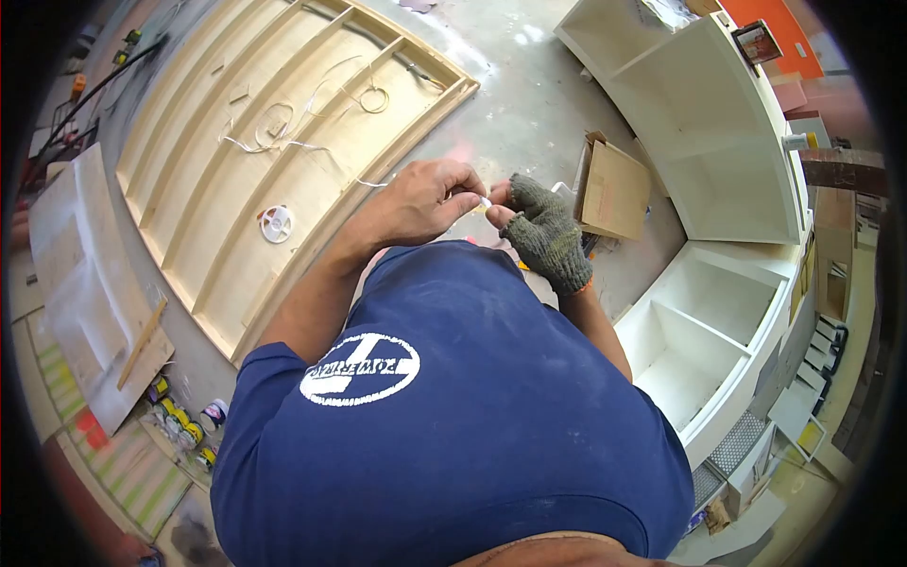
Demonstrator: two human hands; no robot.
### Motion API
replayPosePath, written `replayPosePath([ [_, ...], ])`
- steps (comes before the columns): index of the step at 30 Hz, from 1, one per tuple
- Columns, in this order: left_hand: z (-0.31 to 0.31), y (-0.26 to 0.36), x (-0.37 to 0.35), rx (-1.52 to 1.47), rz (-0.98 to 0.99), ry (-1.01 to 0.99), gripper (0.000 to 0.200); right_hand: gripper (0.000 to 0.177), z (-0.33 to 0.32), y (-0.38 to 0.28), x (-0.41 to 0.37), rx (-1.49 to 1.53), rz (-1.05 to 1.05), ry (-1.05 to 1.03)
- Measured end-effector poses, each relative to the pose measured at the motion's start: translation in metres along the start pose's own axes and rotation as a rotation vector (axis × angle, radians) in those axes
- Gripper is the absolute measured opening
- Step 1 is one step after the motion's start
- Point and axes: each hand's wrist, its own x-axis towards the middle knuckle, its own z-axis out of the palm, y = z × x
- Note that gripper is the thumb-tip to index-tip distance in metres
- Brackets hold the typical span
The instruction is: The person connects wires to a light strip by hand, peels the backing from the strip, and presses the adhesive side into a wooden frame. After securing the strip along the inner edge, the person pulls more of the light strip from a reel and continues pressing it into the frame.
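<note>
My bare left hand [433,198] is closed, its thumb and fingers pinching a small white piece [486,201] in front of my chest. Facing it, my right hand [545,227], in a dark fingerless knit glove, has its thumb and finger pinched at the same white piece. A thin white wire [370,182] runs from near my left hand over the edge of a curved wooden frame [312,180]. Loops of wire [274,128] lie across the frame's ribs, and a white spool [276,224] rests lower down in it.
White open cabinets [723,132] stand on the right, with a lower white compartment unit [694,354] beside me. A cardboard box [616,191] sits beyond my right hand. Boards [90,283] and several cans [179,422] are on the left.
</note>
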Motion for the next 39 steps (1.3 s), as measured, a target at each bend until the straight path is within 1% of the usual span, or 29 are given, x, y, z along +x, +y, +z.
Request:
replayPosePath([
  [2, 0.002, 0.0, -0.002, -0.022, 0.013, 0.01, 0.019, 0.024, 0.001, 0.005, 0.0, 0.038, 0.002, -0.032],
  [4, 0.003, 0.001, -0.002, 0.02, 0.005, 0.058, 0.018, 0.027, 0.001, 0.009, 0.002, 0.151, 0.101, -0.102],
  [5, 0.003, 0.004, -0.003, 0.02, 0.005, 0.058, 0.018, 0.027, 0.002, 0.008, 0.0, 0.15, 0.101, -0.101],
  [7, 0.002, 0.012, -0.003, 0.017, -0.059, 0.082, 0.02, 0.028, 0.004, 0.005, -0.002, 0.302, 0.174, -0.094],
  [8, 0.005, 0.01, -0.003, 0.017, -0.058, 0.082, 0.02, 0.028, 0.003, 0.007, -0.003, 0.301, 0.174, -0.094],
  [10, 0.011, 0.004, -0.002, 0.212, 0.281, 0.305, 0.018, 0.029, 0.003, 0.012, -0.005, 0.418, 0.2, -0.074],
  [11, 0.014, 0.004, -0.002, 0.211, 0.284, 0.302, 0.018, 0.029, 0.004, 0.014, -0.007, 0.417, 0.199, -0.07],
  [13, 0.019, 0.007, -0.004, 0.381, 0.316, 0.417, 0.014, 0.03, 0.005, 0.017, -0.009, 0.501, 0.178, -0.001],
  [16, 0.027, 0.008, -0.007, 0.424, 0.289, 0.401, 0.01, 0.03, 0.002, 0.013, -0.011, 0.421, 0.126, 0.02],
  [20, 0.035, 0.008, -0.006, 0.424, 0.314, 0.423, 0.011, 0.03, 0.003, 0.003, -0.016, 0.312, 0.078, 0.056],
  [22, 0.036, 0.01, -0.005, 0.44, 0.312, 0.423, 0.01, 0.029, 0.004, 0.0, -0.018, 0.163, 0.042, 0.113],
  [23, 0.037, 0.012, -0.005, 0.441, 0.313, 0.422, 0.01, 0.029, 0.005, -0.001, -0.019, 0.164, 0.041, 0.114],
  [25, 0.038, 0.013, -0.005, 0.47, 0.311, 0.444, 0.008, 0.029, 0.005, -0.003, -0.021, -0.051, -0.021, 0.135],
  [28, 0.038, 0.018, -0.004, 0.497, 0.346, 0.457, 0.006, 0.028, 0.006, -0.009, -0.021, -0.092, -0.023, 0.127],
  [31, 0.038, 0.016, -0.003, 0.536, 0.365, 0.468, 0.005, 0.028, 0.007, -0.012, -0.023, -0.06, 0.014, 0.119],
  [35, 0.035, 0.011, -0.002, 0.541, 0.385, 0.465, 0.008, 0.029, 0.01, -0.015, -0.024, -0.06, 0.004, 0.105],
  [37, 0.028, 0.003, -0.002, 0.311, 0.248, 0.382, 0.012, 0.028, 0.011, -0.009, -0.025, 0.171, 0.055, 0.106],
  [38, 0.023, 0.0, -0.001, 0.316, 0.247, 0.384, 0.012, 0.028, 0.009, -0.006, -0.025, 0.174, 0.052, 0.103],
  [39, 0.017, -0.004, 0.001, 0.258, 0.148, 0.473, 0.014, 0.026, 0.005, -0.002, -0.025, 0.2, 0.081, 0.113],
])
